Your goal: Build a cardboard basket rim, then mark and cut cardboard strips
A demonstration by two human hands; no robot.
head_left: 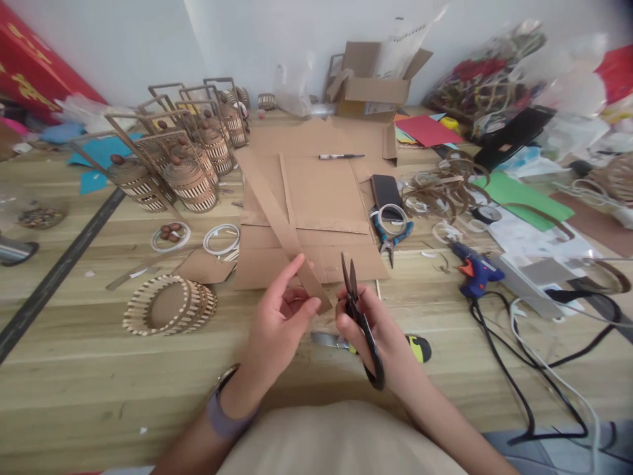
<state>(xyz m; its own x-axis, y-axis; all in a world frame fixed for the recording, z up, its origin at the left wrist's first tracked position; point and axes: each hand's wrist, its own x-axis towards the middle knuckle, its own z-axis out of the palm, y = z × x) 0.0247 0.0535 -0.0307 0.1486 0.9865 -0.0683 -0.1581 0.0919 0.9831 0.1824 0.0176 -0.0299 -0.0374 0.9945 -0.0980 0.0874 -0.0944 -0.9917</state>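
Observation:
Between the thumb and fingers of my left hand (284,310) is the near end of a long cardboard strip (270,206), which slants away to the upper left. My right hand (373,323) grips black-handled scissors (352,284), their blades slightly parted and pointing away from me. The blades stand just right of the strip's end, apart from it. Under the strip lie flat cardboard sheets (321,191). A utility knife (418,348) with a yellow-green and black handle rests on the table, partly hidden behind my right hand.
To the left stand several small lidded baskets (190,181) with tall handles and an open striped ring basket (153,310). Pliers (390,237), a phone-like black object (386,194) and a blue glue gun (477,269) with trailing cords lie to the right. A cardboard box (373,92) stands at the back.

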